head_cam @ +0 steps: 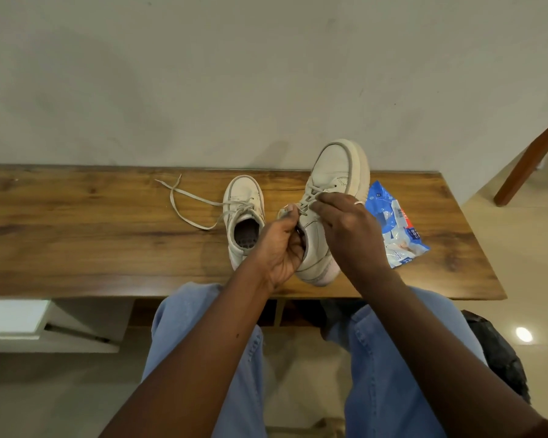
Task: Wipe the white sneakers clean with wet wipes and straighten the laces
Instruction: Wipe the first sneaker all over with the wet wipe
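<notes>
Lace work looks to be the step in hand: the raised sneaker [336, 165] is held toe-up and tilted away from the person, heel low over the near part of the table [76, 232]. Its laces [310, 197] cross just under the fingertips.

To do this well, I would judge that each crossing should be drawn flat and even from the toe end toward the collar. The shoe should be braced so the pull does not twist it, and both ends should come out the same length.

The left hand [279, 245] supplies that brace. Its grip is curled round the collar of the shoe, thumb up by a pale edge there; whether that edge is the tongue or a wipe I cannot tell.

The right hand [345, 229] comes over the top with its grip drawn close. The fingertips are pressed together in a pinch on the laces near the middle eyelets, with a ring showing on one finger.

The second sneaker [244, 194] stands flat on the table just left of the held one, toe toward the wall. Its loose lace [187, 197] trails out to the left in a crossed loop, not yet straightened.

The pack of wet wipes [396, 222] lies on the table to the right, close beside the raised shoe.
</notes>
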